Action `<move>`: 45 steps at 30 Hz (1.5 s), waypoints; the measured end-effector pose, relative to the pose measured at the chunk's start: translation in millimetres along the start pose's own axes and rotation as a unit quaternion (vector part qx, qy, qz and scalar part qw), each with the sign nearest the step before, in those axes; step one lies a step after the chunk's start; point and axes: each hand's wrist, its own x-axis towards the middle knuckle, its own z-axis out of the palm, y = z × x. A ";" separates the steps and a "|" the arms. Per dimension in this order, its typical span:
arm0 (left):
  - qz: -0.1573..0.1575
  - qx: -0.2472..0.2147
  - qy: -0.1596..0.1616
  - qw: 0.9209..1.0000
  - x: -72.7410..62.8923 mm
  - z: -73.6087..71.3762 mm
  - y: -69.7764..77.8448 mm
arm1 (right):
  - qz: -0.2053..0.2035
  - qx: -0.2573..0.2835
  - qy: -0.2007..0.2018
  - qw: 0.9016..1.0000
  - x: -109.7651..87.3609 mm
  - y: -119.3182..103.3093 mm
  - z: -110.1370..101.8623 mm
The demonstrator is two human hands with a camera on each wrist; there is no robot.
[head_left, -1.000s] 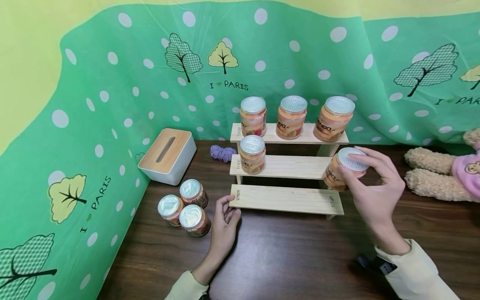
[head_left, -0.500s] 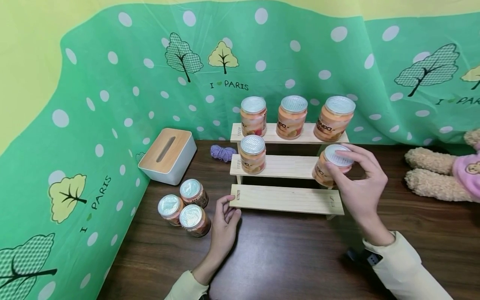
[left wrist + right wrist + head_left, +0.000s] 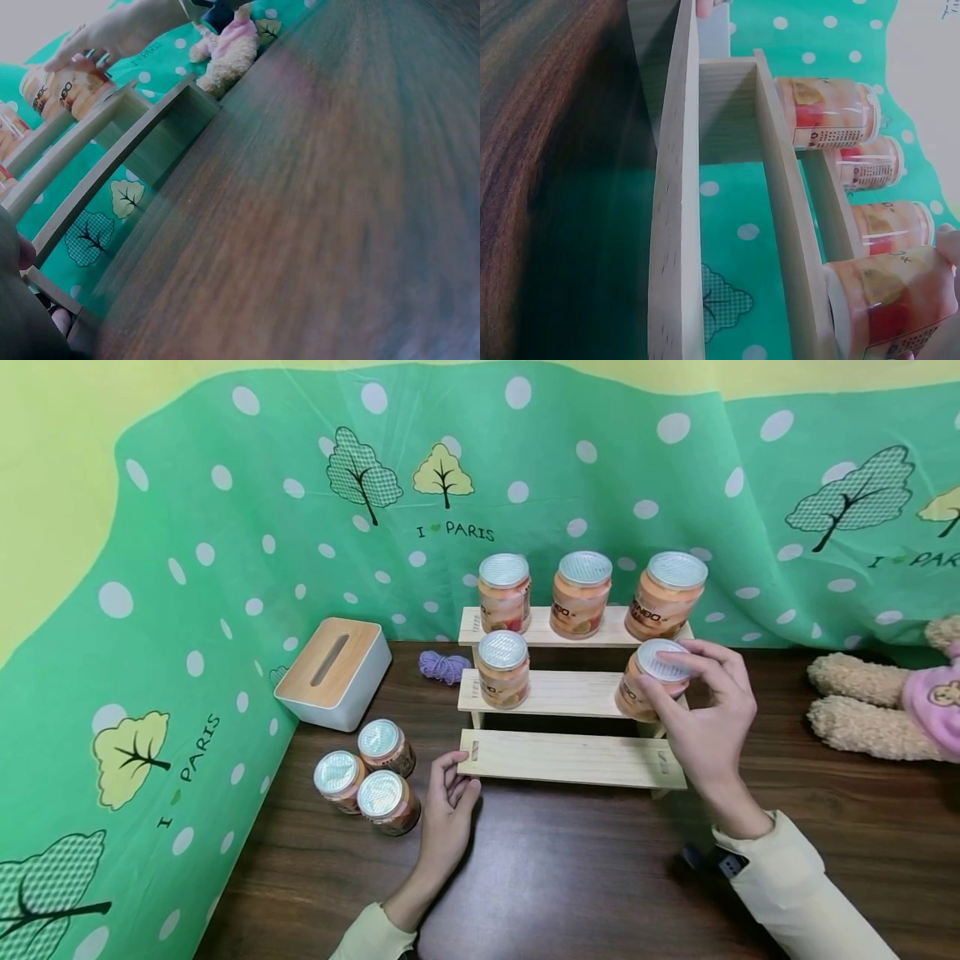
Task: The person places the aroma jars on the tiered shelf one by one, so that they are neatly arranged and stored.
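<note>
My right hand (image 3: 716,722) grips an orange-labelled jar (image 3: 636,692) with a silver lid, thumb on the near side and fingers over the lid's far side. That jar is at the right end of the middle step of a three-step wooden shelf (image 3: 570,758); in the right wrist view the held jar (image 3: 892,304) leans slightly, its base right at the step's edge. My left hand (image 3: 447,814) holds the left end of the lowest step, fingers curled at its edge. Another jar (image 3: 504,681) sits at the middle step's left end. Three more, including a middle one (image 3: 580,606), line the top step.
Left of the shelf, three similar jars, one in front (image 3: 390,810), cluster on the dark wood table (image 3: 555,877). Behind them are a tissue box (image 3: 337,672) with a wooden lid and a purple yarn bundle (image 3: 444,667). A plush toy (image 3: 870,706) lies at the right.
My right hand has carried the jar leftward and slightly back, from beside the shelf onto the right end of the middle step. The left hand stays at the lowest step.
</note>
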 end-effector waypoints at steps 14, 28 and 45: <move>-0.045 -0.007 0.006 0.999 0.2 1.8 11.7 | 0.009 0.014 0.019 1.000 2.0 4.6 7.0; -0.025 -0.005 0.005 1.000 0.4 2.2 8.5 | 0.001 0.013 0.009 1.000 -1.9 12.4 -3.2; -0.084 -0.012 0.008 0.996 1.4 2.7 12.3 | -0.013 0.031 -0.015 0.999 -35.2 48.1 -55.7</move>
